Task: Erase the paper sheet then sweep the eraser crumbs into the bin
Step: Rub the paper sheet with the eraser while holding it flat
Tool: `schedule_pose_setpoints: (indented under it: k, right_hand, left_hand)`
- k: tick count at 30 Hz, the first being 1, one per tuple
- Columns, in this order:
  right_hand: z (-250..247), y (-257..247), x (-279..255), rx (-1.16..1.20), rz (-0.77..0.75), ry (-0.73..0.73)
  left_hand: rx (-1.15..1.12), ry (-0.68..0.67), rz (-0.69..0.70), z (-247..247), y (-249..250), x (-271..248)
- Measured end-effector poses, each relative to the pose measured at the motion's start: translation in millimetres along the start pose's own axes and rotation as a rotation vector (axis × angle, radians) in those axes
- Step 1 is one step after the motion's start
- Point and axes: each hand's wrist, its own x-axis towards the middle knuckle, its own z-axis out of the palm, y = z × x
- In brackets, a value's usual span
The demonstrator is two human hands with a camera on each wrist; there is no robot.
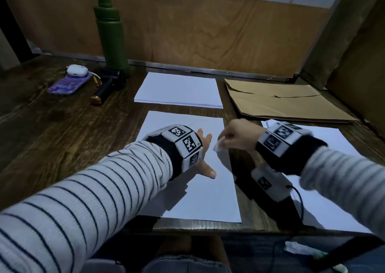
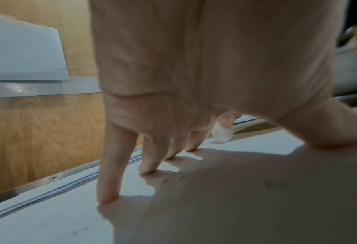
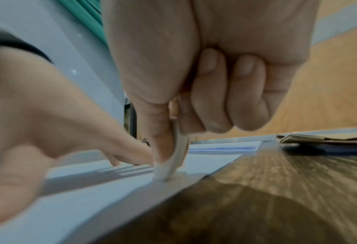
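The left hand [image 1: 205, 154] lies flat with fingers spread, pressing the paper sheet [image 1: 200, 197] onto the desk [image 1: 62, 127]. The right hand [image 1: 239, 135] pinches the white eraser [image 1: 219, 145] against the sheet's right edge.

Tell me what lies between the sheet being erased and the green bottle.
In the head view, a stack of white paper lies between the sheet and the green bottle.

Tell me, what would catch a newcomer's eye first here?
Most likely the two hands at the middle sheet: the left hand spread flat on it, the right hand pinching a white eraser at the sheet's right edge. Next, the tall green bottle standing at the back left.
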Motion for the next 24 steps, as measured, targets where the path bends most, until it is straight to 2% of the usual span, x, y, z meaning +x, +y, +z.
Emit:
schedule_pose_setpoints:
  k: [1, 3, 6, 8, 10, 13, 14, 15, 20, 22, 24]
  right_hand:
    - [0, -1, 4, 0.005, 0.023, 0.041]
    - [1, 0, 2, 0.002, -0.001, 0.019]
    - [7, 1, -20, 0.021, -0.124, -0.172]
    - [7, 2, -25, 0.008, -0.131, -0.254]
    - [3, 3, -12, -0.049, -0.083, -0.194]
    - [1, 5, 13, -0.028, 0.016, 0.0]
    - [2, 7, 16, -0.023, 0.03, 0.024]
    - [2, 8, 15, -0.033, 0.02, 0.011]
    - [4, 7, -21, 0.012, -0.159, -0.31]
    - [2, 8, -16, 0.038, -0.12, -0.294]
    - [2, 10, -1, 0.037, -0.059, -0.202]
  left_hand:
    - [-0.001, -0.001, -0.003, 1, 0, 0]
    - [-0.01, 0.003, -0.003, 1, -1, 1]
    - [-0.036, 0.002, 0.006, 1, -2, 2]
    - [-0.049, -0.014, 0.012, 4, -3, 4]
    - [-0.042, -0.018, 0.012, 7, -4, 6]
    - [-0.018, -0.014, 0.014, 6, -2, 5]
    - [-0.013, -0.013, 0.014, 5, -2, 4]
    - [-0.011, -0.008, 0.014, 4, -2, 4]
    - [0.003, -0.033, -0.001, 5, -4, 8]
    - [0.013, -0.025, 0.003, 5, -5, 9]
    - [0.021, 0.0, 0.017, 6, -5, 8]
